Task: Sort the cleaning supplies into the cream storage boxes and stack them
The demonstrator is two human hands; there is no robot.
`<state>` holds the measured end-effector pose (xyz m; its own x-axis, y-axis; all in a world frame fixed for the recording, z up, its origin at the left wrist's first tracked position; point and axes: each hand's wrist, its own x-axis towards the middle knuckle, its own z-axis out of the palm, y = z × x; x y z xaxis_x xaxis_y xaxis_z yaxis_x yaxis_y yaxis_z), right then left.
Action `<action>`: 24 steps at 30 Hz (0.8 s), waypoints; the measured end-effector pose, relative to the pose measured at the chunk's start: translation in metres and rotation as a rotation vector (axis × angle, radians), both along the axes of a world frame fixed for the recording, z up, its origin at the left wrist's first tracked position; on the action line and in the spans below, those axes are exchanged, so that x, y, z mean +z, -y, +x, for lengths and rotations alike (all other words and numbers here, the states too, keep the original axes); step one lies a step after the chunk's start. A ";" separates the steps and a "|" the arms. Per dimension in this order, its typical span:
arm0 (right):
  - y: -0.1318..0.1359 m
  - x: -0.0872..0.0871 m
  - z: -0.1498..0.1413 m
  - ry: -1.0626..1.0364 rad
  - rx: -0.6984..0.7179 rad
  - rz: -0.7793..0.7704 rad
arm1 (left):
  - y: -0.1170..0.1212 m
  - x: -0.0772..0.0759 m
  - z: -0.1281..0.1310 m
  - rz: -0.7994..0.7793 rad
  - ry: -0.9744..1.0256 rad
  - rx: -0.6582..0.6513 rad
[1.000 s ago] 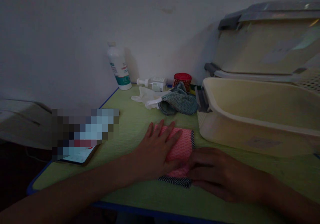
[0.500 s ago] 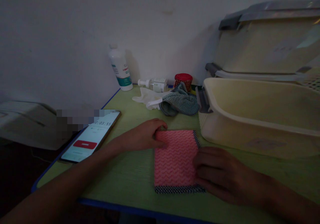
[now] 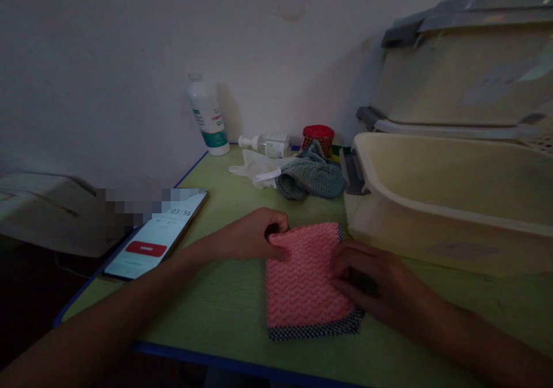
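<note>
At the far left, beyond the table, sits a pale, bulky object (image 3: 47,212) with its near side in shadow. A smartphone (image 3: 149,247) with a lit screen and a red button lies on the left of the green table (image 3: 207,319) with blue edging. Behind it, near the wall (image 3: 276,48), stands an upright white plastic bottle (image 3: 209,120) with a green-and-white label; its walls are opaque, so I cannot tell what it holds.

My left hand (image 3: 254,235) is partly closed, thumb and curled fingers pinching the top left corner of the folded pink textured cloth (image 3: 306,278) with black-and-white checked trim. A rounded gap shows inside my grip. The cloth lies in front of me, its top edge slightly raised between my hands.

Behind it, a clear pump bottle (image 3: 272,144) lies on its side, near a translucent white glove (image 3: 259,168) and a crumpled blue-grey cloth (image 3: 311,174). A small round red-lidded tub (image 3: 317,138) stands behind that cloth, its contents hidden.

My right hand (image 3: 375,278) is curled, thumb and fingertips nipping the pink cloth near its right edge.

Farther right is an open cream plastic bin (image 3: 432,203) with a grey latch; I see its inner walls, but its floor is hidden. Behind it stands a lidded cream box (image 3: 444,79), its inside too dim to read.
</note>
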<state>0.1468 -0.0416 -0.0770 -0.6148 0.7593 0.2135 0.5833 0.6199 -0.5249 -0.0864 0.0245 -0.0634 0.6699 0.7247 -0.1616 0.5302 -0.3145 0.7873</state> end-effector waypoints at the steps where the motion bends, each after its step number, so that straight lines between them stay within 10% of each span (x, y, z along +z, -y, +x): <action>1: 0.000 0.000 0.000 0.003 -0.016 -0.007 | 0.001 0.001 0.000 -0.003 0.004 -0.022; 24: 0.003 -0.014 0.005 -0.214 -0.106 0.349 | 0.012 0.010 0.003 0.015 0.113 -0.358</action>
<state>0.1522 -0.0443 -0.0911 -0.4513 0.6751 0.5836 0.5540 0.7247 -0.4099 -0.0834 0.0124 -0.0538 0.8944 0.4427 -0.0636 0.2946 -0.4760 0.8286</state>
